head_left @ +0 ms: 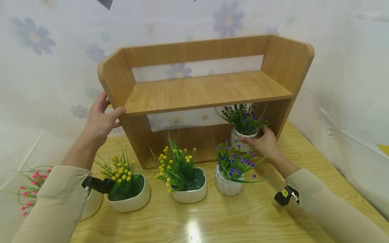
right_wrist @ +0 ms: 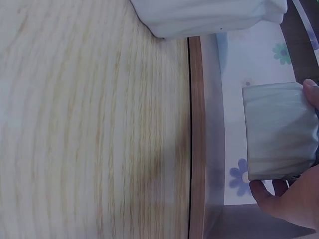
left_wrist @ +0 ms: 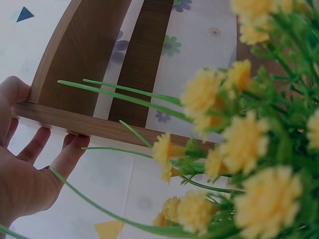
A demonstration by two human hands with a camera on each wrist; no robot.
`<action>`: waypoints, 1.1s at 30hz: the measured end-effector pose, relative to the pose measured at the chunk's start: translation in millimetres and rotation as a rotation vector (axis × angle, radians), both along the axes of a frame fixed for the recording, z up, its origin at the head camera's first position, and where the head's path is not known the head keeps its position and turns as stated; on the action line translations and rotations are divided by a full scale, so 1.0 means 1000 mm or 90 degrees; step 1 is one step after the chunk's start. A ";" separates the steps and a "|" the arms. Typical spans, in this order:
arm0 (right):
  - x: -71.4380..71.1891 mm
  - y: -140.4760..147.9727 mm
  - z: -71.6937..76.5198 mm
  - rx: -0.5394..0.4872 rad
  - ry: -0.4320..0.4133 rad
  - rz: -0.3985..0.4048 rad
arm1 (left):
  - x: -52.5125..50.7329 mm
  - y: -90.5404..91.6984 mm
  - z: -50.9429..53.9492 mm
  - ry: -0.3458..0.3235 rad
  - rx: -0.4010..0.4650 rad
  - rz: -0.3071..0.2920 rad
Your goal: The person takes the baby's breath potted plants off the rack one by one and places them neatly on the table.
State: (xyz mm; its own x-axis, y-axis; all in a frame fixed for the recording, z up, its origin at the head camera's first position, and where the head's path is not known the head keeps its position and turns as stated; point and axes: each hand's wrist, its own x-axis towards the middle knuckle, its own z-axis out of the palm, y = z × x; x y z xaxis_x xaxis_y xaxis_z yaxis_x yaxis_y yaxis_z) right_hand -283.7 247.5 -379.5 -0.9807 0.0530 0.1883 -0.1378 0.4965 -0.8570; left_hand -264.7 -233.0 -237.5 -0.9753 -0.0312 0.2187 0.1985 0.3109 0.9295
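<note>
A two-tier wooden shelf [head_left: 209, 89] stands tilted in the head view. At its left side panel, my left hand [head_left: 101, 118] grips the edge, thumb at the front and fingers on the outer face. My right hand [head_left: 265, 143] holds a white pot [head_left: 235, 136] of dark purple flowers inside the lower tier at the right, its thumb and fingers on opposite sides. A gap shows beneath this held pot [right_wrist: 281, 132] and the shelf's bottom board [right_wrist: 197, 124] in the right wrist view. Just in front stands another white pot [head_left: 228, 182] with purple flowers.
Two oval white planters with yellow flowers, one in the middle [head_left: 189, 195] and one further left [head_left: 130, 202], stand before the shelf on the wooden table [head_left: 170, 226]. Pink flowers [head_left: 31, 187] are partly behind my left sleeve. A flower-patterned cloth [head_left: 182, 20] hangs behind.
</note>
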 end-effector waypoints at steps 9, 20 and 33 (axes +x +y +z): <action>0.009 0.005 0.004 -0.013 -0.007 0.024 | -0.001 0.000 0.000 0.001 0.003 -0.003; 0.023 0.011 0.011 -0.001 -0.073 0.028 | -0.003 -0.001 -0.002 0.002 0.003 0.000; 0.037 0.022 0.019 0.012 -0.012 0.055 | -0.003 -0.001 -0.002 0.002 -0.010 0.005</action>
